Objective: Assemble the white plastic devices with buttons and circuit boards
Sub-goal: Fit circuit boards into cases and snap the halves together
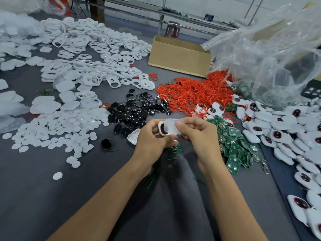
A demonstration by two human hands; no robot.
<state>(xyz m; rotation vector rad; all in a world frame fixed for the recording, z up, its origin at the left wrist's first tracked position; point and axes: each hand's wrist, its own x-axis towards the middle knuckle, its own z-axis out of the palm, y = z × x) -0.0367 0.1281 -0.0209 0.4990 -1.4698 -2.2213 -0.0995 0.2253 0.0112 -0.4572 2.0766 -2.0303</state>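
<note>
Frame centre: white shell [160, 130] with a black button seated, gripped by curled left hand [152, 136], open side tilted up, likely for fitting. Right hand [198, 133] pinches translucent pad [173, 127] over it. Black buttons [137, 110] just above and circuit boards [234, 148] at right lie sorted within reach on worktop [52, 197].

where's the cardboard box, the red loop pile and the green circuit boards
cardboard box [178, 58], head view, front wall
red loop pile [191, 93], head view, heap's middle
green circuit boards [234, 148], head view, pile's middle
</note>
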